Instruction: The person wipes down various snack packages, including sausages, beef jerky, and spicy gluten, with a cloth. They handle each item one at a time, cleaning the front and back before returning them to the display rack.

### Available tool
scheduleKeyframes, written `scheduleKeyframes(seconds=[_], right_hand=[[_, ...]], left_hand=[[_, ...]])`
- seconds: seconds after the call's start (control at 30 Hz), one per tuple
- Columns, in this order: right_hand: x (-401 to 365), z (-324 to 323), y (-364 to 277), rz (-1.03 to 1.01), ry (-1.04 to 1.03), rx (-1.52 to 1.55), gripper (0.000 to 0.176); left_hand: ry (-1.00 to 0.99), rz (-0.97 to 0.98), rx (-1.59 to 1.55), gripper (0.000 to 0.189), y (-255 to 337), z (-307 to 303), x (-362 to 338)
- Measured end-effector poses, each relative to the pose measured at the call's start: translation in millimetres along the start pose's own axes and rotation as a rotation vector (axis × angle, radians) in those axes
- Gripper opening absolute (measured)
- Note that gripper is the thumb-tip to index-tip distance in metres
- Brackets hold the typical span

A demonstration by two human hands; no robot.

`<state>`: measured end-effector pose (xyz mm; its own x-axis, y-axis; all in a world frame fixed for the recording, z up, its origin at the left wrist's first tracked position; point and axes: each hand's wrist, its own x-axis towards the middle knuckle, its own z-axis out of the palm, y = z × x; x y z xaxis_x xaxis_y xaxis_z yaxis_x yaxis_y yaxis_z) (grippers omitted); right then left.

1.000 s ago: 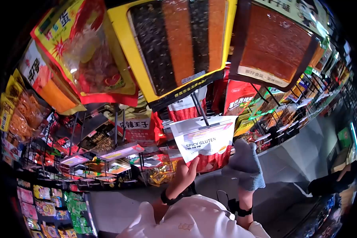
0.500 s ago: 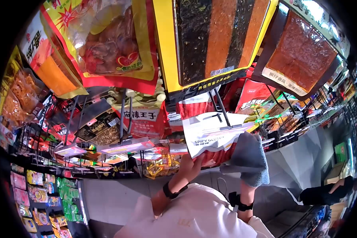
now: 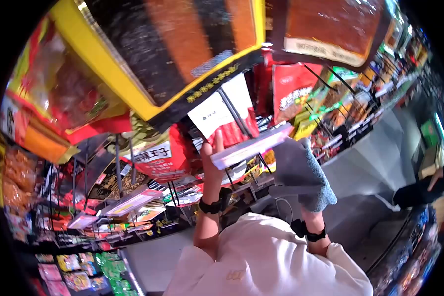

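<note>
My left hand [image 3: 213, 160] is raised beside a red-and-white packet [image 3: 222, 116] hanging on a rack hook. Its fingers point up and look apart, close to the packet's lower left edge; whether they touch it is unclear. Just right of these fingers is a price-tag holder [image 3: 251, 145] at the hook's front. A grey-blue cloth [image 3: 303, 175] covers my right hand, right of the tag holder, and hides the fingers. Black bands are on both wrists.
Large yellow-and-black [image 3: 158, 54] and brown [image 3: 330, 29] packets hang close overhead. Other snack packets hang left and right, including a red one [image 3: 288, 89]. Low at left is another display [image 3: 76, 271]. A person's dark sleeve [image 3: 419, 194] and hand show at right.
The view has turned and shifted. The red-and-white packet, earlier spread forward over my left fingers, now sits back behind the tag holder. My left fingers have come off its lower part and point up.
</note>
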<state>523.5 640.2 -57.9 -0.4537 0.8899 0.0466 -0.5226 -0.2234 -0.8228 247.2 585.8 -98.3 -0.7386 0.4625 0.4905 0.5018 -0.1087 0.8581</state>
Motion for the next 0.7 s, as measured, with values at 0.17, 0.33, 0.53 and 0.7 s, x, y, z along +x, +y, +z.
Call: scheduleKeyframes(seconds=[0.17, 0.33, 0.53, 0.7], right_hand=[[4.4, -11.5, -11.0, 0.024, -0.070, -0.038, 0.060], [8.4, -34.1, -32.5, 0.024, -0.178, -0.095, 0.061], [8.6, -77.5, -56.7, 0.083, -0.132, 0.047, 0.056], [1.1, -126.7, -88.8, 0.176, -0.250, -0.157, 0.065]], left_hand=[[0.077, -0.147, 0.007, 0.047, 25.4, 6.6, -37.8], [0.095, 0.244, 0.317, 0.042, 96.4, 28.0, -64.6], [-0.290, -0.078, -0.076, 0.039, 106.6, 92.3, -39.1], [-0.320, -0.116, 0.258, 0.044, 52.6, 149.7, -0.1]])
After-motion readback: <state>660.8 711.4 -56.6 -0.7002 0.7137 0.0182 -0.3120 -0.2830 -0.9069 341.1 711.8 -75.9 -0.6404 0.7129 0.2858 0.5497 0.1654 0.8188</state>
